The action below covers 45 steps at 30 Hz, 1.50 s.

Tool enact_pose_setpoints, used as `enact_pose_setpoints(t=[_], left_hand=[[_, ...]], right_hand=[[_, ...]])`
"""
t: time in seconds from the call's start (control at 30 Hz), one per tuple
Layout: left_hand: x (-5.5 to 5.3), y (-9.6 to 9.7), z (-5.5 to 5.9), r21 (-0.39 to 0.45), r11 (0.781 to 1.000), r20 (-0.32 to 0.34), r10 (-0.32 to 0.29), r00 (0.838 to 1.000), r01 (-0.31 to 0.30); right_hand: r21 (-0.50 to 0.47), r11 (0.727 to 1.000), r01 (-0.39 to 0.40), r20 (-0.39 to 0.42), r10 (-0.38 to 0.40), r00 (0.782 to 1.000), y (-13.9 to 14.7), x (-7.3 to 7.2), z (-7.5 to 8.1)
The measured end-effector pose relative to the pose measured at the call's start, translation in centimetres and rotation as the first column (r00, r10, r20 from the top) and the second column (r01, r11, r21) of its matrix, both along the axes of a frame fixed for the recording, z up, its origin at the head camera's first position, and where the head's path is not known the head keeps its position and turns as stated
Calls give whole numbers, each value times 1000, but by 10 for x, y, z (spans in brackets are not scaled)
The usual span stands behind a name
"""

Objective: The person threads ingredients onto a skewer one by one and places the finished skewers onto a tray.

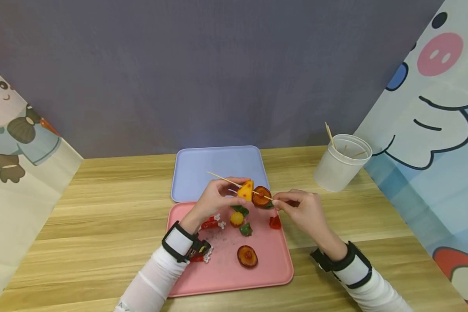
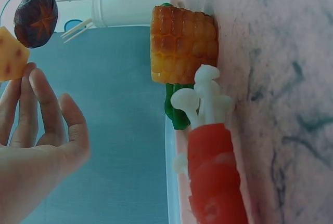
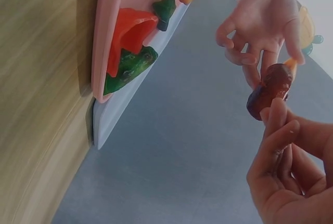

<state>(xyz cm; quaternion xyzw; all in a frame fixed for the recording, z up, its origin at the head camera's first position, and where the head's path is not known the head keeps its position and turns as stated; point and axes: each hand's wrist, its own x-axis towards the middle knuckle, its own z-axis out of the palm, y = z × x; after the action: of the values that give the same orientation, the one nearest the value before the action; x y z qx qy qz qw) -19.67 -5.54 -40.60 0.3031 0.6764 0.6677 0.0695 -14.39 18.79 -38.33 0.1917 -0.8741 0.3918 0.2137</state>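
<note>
Above the trays, a thin wooden skewer (image 1: 218,176) runs through a yellow wedge with brown spots (image 1: 245,190) and a brown mushroom cap (image 1: 261,196). My left hand (image 1: 212,201) pinches the wedge between thumb and fingers, the skewer's free end pointing out past them. With thumb and index finger, my right hand (image 1: 304,212) pinches the skewer's other end, close beside the mushroom. The left wrist view shows a star-shaped cut on the mushroom (image 2: 36,20), right against the wedge (image 2: 11,57).
On the pink tray (image 1: 234,284) lie another mushroom cap (image 1: 247,256), a corn piece (image 1: 237,219), green pepper pieces (image 1: 246,229), a red pepper piece (image 1: 274,222) and red rolls with white mushroom tips (image 2: 213,167). Behind is a blue tray (image 1: 222,160); at right, a white cup (image 1: 333,173) with skewers.
</note>
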Motion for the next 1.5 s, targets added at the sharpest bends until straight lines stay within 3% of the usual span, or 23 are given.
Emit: enact_pose_setpoints(t=[0.53, 0.8, 0.97, 1.07, 1.17, 1.37, 1.5], left_hand=[[0, 0, 6, -10, 998, 35, -59, 998, 60], [-1, -2, 2, -39, 997, 40, -63, 997, 64], [-2, -3, 3, -136, 990, -12, -31, 999, 29], [-2, -3, 5, -257, 966, -97, -8, 995, -17], [0, -2, 8, -367, 930, -168, -31, 985, -33], [6, 3, 7, -571, 821, -262, -149, 954, -29], [8, 4, 4, -647, 760, -295, -176, 939, -61]], right_hand=[[-22, 999, -40, -24, 39, 999, 4, 0, -1], [-40, 999, -34, -41, 33, 999, 6, -1, -4], [-54, 998, -22, -44, 19, 999, 11, -3, -4], [-61, 998, -11, -42, 9, 999, 16, -3, -4], [-65, 998, -3, -58, -1, 998, 19, -1, 0], [-50, 998, 26, -73, -30, 997, 18, 11, 19], [-21, 998, 64, -85, -66, 994, 22, 15, 22]])
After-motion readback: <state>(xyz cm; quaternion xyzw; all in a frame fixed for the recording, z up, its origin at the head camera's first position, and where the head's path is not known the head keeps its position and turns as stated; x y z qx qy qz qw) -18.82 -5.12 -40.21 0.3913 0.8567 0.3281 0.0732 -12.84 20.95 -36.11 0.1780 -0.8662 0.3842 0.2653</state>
